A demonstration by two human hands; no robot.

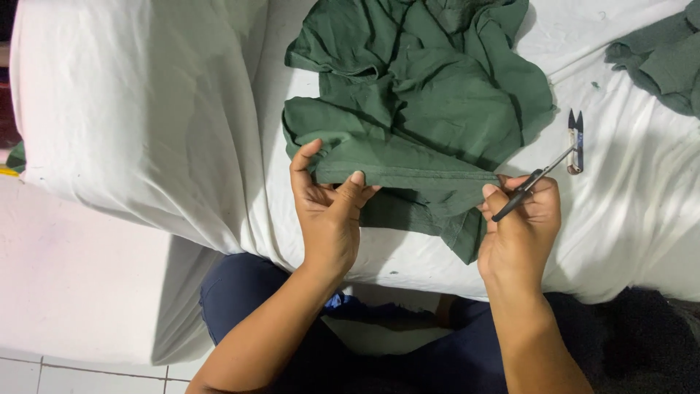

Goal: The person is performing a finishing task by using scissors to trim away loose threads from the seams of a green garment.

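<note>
White sheet: a crumpled white sheet [146,124] covers the raised surface across the whole view, with a fold hanging down at the left over a pale floor.
Left hand: the left hand [328,211] is closed on the folded hem of the green garment, thumb on top and fingers tucked under the edge, pinching it near its left end.
Green garment: the green garment [423,95] lies rumpled on the sheet in the middle, its lower hem stretched in a straight line between the two hands.
Right hand: the right hand [519,219] grips the right end of the same hem and at the same time holds a thin dark tool [529,184], slanting up to the right from between its fingers.
Thread snips: small thread snips [575,142] lie on the sheet just beyond the tool's tip, untouched.
Second green cloth: another green cloth [663,55] lies bunched at the top right corner, well apart from the hands.
Lap: dark blue trousers [240,292] show below the surface.
</note>
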